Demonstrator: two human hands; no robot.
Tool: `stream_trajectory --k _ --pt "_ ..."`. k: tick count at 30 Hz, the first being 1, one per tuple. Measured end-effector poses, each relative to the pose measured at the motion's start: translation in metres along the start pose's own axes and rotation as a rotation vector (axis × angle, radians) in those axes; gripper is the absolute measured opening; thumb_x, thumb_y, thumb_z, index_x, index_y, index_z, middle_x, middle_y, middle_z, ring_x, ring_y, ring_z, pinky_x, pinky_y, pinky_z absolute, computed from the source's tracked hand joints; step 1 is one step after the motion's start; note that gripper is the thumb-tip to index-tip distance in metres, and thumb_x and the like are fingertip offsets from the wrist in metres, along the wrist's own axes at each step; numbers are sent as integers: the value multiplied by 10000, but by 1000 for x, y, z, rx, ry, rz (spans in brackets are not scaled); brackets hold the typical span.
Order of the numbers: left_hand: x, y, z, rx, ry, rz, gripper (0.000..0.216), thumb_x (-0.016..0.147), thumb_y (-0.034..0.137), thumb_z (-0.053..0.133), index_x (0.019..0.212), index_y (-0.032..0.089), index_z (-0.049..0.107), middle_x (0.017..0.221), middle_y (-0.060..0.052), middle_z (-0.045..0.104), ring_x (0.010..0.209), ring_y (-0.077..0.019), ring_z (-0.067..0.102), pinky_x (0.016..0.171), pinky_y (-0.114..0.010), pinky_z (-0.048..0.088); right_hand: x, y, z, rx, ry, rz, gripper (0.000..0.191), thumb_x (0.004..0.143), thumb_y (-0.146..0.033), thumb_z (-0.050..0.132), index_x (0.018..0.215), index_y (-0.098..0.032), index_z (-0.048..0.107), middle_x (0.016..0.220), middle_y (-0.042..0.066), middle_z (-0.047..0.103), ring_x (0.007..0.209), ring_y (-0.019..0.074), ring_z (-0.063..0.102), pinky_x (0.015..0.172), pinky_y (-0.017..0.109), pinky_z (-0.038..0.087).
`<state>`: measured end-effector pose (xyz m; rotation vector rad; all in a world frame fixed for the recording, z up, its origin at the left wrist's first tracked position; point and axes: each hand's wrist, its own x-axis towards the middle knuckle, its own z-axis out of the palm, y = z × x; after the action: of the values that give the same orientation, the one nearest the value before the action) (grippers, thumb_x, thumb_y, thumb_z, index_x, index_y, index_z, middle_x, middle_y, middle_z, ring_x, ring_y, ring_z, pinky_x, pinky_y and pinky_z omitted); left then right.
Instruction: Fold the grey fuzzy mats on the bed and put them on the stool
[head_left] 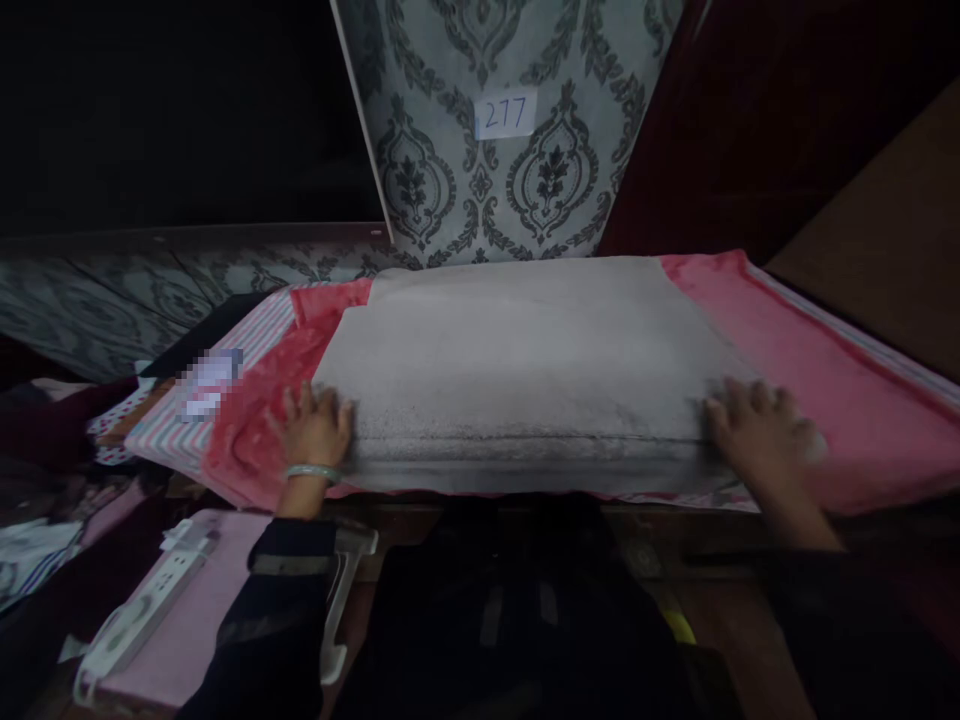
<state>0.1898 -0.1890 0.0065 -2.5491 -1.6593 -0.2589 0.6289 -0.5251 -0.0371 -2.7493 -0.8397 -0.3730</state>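
Observation:
A large grey cloth [517, 360] lies folded and spread flat over a pink cover [840, 390] on a table. My left hand [313, 428], with a pale green bangle on the wrist, rests at the cloth's near left corner, fingers spread and flat. At the near right corner my right hand [757, 425] lies on the cloth's edge, fingers stretched out and a little blurred. Neither hand holds anything that I can see.
A white power strip [142, 610] lies on a pink surface at the lower left. Striped fabric [259, 335] shows under the pink cover at left. A patterned wall panel with a paper label "277" [507, 114] stands behind the table. A brown board [885, 240] is at the right.

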Motion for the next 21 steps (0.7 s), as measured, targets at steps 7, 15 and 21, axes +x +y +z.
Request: stream_trajectory --k 7,15,21 --pt "1 137 4 -111 -57 512 569 996 471 352 1526 276 421 1655 -76 279 1532 -337 198 1200 -659 158 -11 -177 7 161 -231 -672 581 1037 -481 261 1589 -306 303 1667 45 193 1516 346 169 1176 610 233" --pt "-2 150 34 -108 -77 513 611 992 543 323 1547 296 384 1640 -63 317 1519 -352 234 1184 -656 214 -16 -184 27 70 -310 -709 625 1027 -581 247 1598 -329 287 1658 17 203 1521 352 145 1196 595 211" --pt "-6 150 33 -93 -61 485 656 991 541 327 1545 194 386 1629 -133 322 1514 -338 254 1192 -635 223 -15 -172 28 32 -302 -670 638 1023 -604 241 1595 -327 297 1656 14 203 1521 352 142 1199 596 212"
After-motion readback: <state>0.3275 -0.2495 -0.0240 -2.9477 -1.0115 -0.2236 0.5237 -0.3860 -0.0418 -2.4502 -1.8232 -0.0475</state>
